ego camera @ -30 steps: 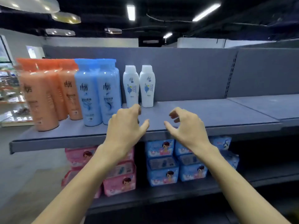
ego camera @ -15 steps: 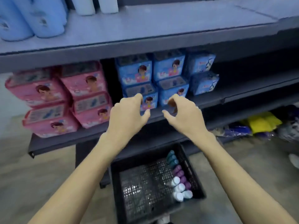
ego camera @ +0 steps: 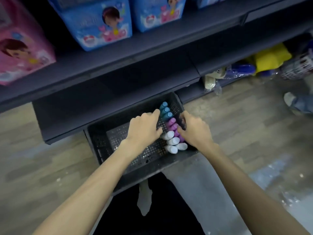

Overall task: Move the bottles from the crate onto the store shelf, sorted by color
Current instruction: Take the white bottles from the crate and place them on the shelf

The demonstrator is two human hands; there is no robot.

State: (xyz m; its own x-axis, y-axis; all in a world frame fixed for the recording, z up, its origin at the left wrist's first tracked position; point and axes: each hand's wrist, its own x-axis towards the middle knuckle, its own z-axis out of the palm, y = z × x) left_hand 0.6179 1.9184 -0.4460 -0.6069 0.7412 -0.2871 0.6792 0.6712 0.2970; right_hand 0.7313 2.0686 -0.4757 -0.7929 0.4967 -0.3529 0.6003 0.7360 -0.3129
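A black perforated crate (ego camera: 108, 141) sits on the floor below the shelving. Along its right wall stands a row of bottles: teal-capped ones (ego camera: 164, 109) at the far end, purple-capped ones (ego camera: 171, 125) in the middle, white-capped ones (ego camera: 172, 141) nearest me. My left hand (ego camera: 144, 128) is down in the crate on the row's left side, fingers curled and touching the teal and purple caps. My right hand (ego camera: 194, 131) is on the row's right side, its thumb against the purple bottles. No bottle is lifted.
A dark shelf (ego camera: 135, 61) overhangs the crate's far end, carrying blue boxes (ego camera: 100, 26) and pink boxes (ego camera: 20, 48). Yellow and blue bagged goods (ego camera: 269, 58) and a wire basket (ego camera: 298, 67) lie at floor level on the right. Another person's shoe (ego camera: 291, 100) is at the right.
My view dropped from the top shelf to the floor crate. Both hands moved down from the shelf edge into the crate and now flank the row of bottles.
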